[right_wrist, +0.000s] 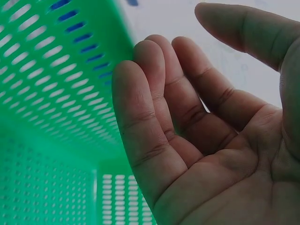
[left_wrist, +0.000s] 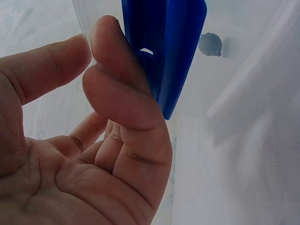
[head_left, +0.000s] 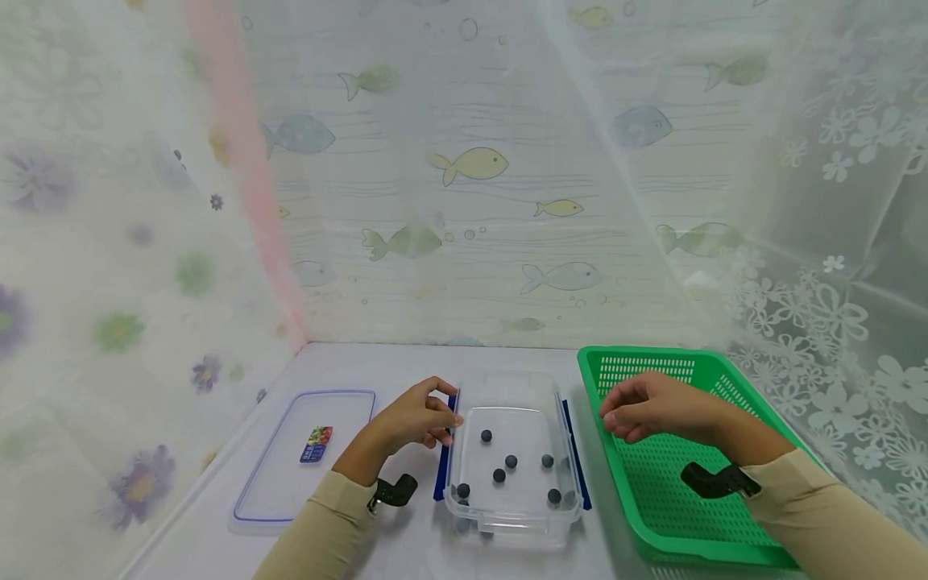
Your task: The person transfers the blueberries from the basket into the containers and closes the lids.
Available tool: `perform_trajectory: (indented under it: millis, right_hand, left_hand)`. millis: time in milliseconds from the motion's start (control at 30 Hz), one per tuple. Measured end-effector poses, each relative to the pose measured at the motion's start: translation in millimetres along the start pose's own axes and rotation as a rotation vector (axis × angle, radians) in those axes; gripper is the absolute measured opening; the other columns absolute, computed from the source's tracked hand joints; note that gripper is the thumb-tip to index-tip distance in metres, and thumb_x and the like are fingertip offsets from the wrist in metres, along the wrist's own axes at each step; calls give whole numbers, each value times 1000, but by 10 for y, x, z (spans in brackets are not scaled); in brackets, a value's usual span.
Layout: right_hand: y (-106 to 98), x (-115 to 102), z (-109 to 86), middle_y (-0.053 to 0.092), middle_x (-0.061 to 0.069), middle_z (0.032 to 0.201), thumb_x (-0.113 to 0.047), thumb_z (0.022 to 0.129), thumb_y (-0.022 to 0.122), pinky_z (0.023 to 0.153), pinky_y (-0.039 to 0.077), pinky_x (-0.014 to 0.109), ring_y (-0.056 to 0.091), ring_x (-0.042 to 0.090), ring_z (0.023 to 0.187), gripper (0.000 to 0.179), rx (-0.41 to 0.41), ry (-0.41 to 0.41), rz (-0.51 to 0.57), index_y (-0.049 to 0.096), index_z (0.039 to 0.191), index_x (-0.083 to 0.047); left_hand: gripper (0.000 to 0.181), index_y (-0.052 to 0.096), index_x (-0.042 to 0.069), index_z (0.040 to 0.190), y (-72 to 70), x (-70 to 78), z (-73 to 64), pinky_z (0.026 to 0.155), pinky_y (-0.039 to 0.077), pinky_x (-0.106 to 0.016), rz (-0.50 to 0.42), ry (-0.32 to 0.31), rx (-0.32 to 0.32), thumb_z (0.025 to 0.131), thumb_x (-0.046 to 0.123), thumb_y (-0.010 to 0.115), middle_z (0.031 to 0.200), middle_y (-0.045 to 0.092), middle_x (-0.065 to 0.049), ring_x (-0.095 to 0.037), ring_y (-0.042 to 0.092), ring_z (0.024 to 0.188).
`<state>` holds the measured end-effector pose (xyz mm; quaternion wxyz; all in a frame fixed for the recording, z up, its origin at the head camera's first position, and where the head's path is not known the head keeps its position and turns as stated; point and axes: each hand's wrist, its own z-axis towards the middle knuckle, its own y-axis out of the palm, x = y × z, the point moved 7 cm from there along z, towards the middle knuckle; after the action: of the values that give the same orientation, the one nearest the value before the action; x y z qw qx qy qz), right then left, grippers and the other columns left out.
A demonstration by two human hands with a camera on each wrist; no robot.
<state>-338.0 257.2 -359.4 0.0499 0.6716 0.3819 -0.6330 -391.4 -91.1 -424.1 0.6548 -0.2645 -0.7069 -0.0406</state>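
A clear plastic container (head_left: 518, 515) with blue side flaps stands on the white table, and several small dark balls (head_left: 511, 461) lie inside. At its left side, my left hand (head_left: 415, 417) grips the rim. The thumb lies against the wall, and curled fingers (left_wrist: 136, 112) rest by the blue flap (left_wrist: 164, 42) in the left wrist view. Over the left part of a green basket (head_left: 641, 515), my right hand (head_left: 648, 405) hovers with loosely bent fingers. Nothing lies in its palm in the right wrist view.
To the left, a clear lid (head_left: 271, 479) with a blue seal lies flat, bearing a colourful label (head_left: 316, 445). A patterned curtain (head_left: 464, 266) hangs behind the table and along both sides. The basket takes up the table's right side.
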Motion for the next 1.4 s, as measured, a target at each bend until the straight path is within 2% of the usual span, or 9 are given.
perform_trajectory:
  millis: [233,367,500,633,700,867,967,1133,1400]
  right_hand:
    - [-24,220,-98,67,13,96,-15,104,61,78,59,47,61,20,80,23,-43,13,26,64,107,8]
    - [-32,371,-132,66,11,92,-13,103,59,73,58,44,58,20,77,21,-58,47,24,65,106,8]
    - [-14,532,-160,69,11,97,-12,102,58,72,58,40,62,19,78,22,-62,120,-7,68,107,7]
    - [73,672,-195,69,9,89,-14,102,58,62,54,34,55,14,64,25,-112,205,-41,71,105,7]
    - [110,732,-223,70,9,85,-14,101,60,60,54,33,59,14,61,23,-116,256,-76,73,104,4]
    - [172,825,-287,76,15,91,-13,94,62,62,61,40,75,28,71,21,-101,382,-146,77,107,-7]
    - [228,839,-295,76,19,92,-14,93,62,62,62,41,76,30,72,22,-146,418,-135,78,108,-8]
    - [340,834,-274,76,20,93,-19,96,62,64,62,39,75,24,71,22,-253,434,-106,79,102,-5]
    - [486,810,-256,75,9,83,-18,94,61,64,60,32,68,16,68,22,-372,436,-132,77,91,-2]
  left_hand:
    - [59,47,5,144,0,-6,9,57,54,-26,9,2,5,94,17,76,100,68,-13,-20,71,68]
    - [58,47,6,143,1,-7,12,57,54,-26,5,3,4,94,17,76,100,68,-13,-20,71,68]
    - [61,46,6,144,4,-3,7,58,54,-26,10,3,1,93,19,78,101,69,-12,-20,71,68]
    - [60,47,6,143,6,-3,2,58,54,-26,10,2,1,93,19,77,101,69,-13,-20,71,68]
    - [57,47,7,142,4,-3,2,57,54,-26,10,2,2,94,18,76,101,69,-13,-20,71,68]
    - [56,49,8,141,-1,-6,9,58,54,-27,10,4,4,94,18,77,100,69,-13,-21,72,68]
    - [59,48,7,142,-2,-11,15,58,54,-27,6,4,2,93,19,78,100,69,-13,-21,72,68]
    - [62,46,5,144,-3,-10,20,57,54,-27,5,8,0,93,20,78,101,68,-13,-20,71,68]
    - [59,46,5,144,1,-5,10,57,54,-27,10,12,3,94,17,76,100,69,-13,-20,71,68]
